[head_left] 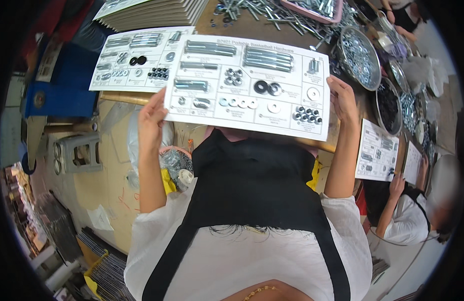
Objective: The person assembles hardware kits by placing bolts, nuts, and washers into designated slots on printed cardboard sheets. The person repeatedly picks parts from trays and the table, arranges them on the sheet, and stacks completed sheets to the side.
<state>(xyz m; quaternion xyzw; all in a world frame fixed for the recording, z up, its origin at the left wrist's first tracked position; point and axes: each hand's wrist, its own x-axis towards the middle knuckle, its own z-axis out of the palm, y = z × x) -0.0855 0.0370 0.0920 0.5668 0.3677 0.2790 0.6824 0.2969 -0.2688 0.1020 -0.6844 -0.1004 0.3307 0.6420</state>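
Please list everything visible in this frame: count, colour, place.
Printed card: one, white, centre, held up
Second card: one, white, left
Card stack: one, pale, top left
Loose bolts: many, silver, top centre
Tray: one, pink, top right
Bowls: several, metallic, right, holding silver or black pieces
Stool: one, grey, left
Container: one, blue, left
Co-workers: at least two, dark and white clothing, right
Further cards: two, white, right
Apron: one, black, centre
Left hand: one, bare, card's left edge
Right hand: one, bare, card's right edge
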